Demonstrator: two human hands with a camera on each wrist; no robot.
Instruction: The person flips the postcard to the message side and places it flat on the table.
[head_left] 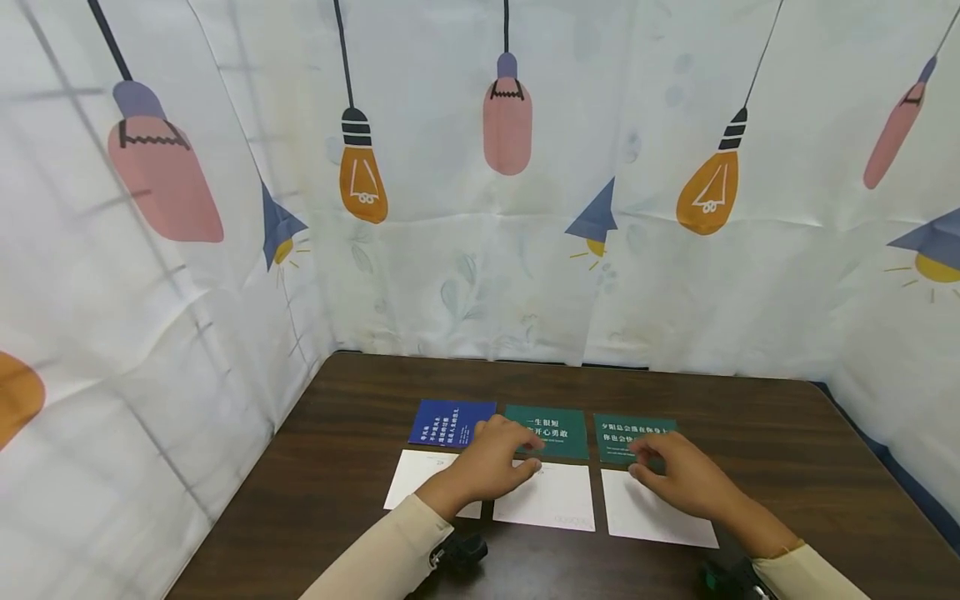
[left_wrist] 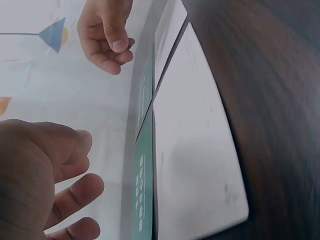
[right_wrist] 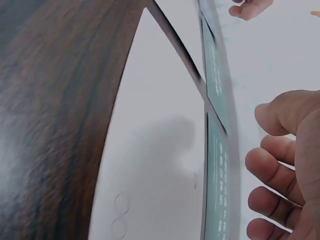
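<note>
Two rows of cards lie flat on the dark wooden table [head_left: 337,467]. At the back are a blue card [head_left: 438,421] on the left, a green card [head_left: 572,446] in the middle and another green card [head_left: 611,446] on the right, all with white lettering. In front lie three white cards: left [head_left: 412,477], middle [head_left: 558,500] and right [head_left: 637,517]. My left hand [head_left: 487,458] hovers over the left and middle cards, fingers loosely bent and holding nothing. Above the right-hand pair, my right hand [right_wrist: 295,165] hangs with loosely curled fingers and nothing between them.
A white curtain [head_left: 472,275] printed with hanging lamps stands behind the table and along its left side. Dark wrist devices [head_left: 461,552] sit under both wrists. The table's back edge [head_left: 570,364] meets the curtain.
</note>
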